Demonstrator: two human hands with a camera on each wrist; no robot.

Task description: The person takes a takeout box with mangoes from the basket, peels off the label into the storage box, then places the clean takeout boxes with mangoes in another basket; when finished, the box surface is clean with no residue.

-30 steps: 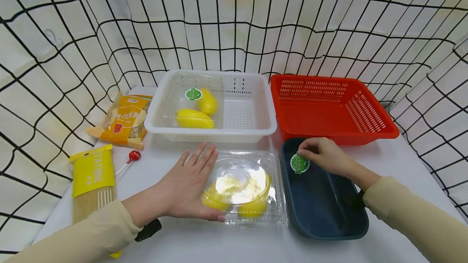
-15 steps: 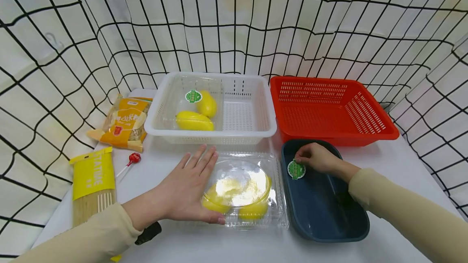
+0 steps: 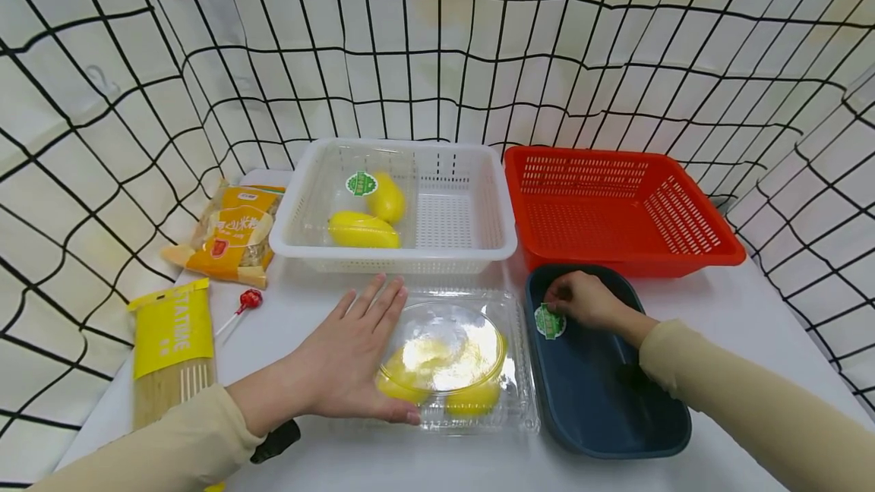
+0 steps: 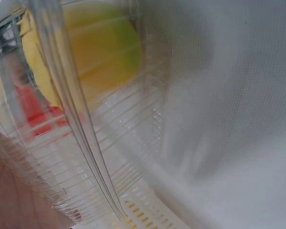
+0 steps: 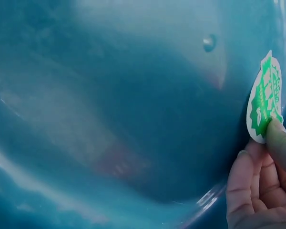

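My left hand (image 3: 349, 359) lies with straight fingers along the left side of a lidded clear plastic box (image 3: 516, 370). Yellow fruits (image 3: 473, 397) show through its lid. In the left wrist view the box's ribbed wall (image 4: 81, 119) is close up, a yellow-green fruit (image 4: 105, 52) behind it. Between thumb and fingers, my right hand (image 3: 588, 301) pinches a round green and white sticker (image 3: 550, 321) by its edge. It does so inside the dark blue basin (image 3: 601, 401), near the far left wall; the right wrist view shows the sticker (image 5: 264, 98) upright beside the thumb.
Behind stand a white basket (image 3: 458, 219), with a labelled clear box of yellow fruits (image 3: 364, 229) in it, and a red basket (image 3: 581, 219). At left lie an orange snack bag (image 3: 239, 230), a red lollipop (image 3: 250, 298) and a yellow pasta pack (image 3: 174, 332). Black netting surrounds the table.
My right hand has moved slightly left and lower into the blue basin, carrying the sticker along. My left hand stays in place on the clear box.
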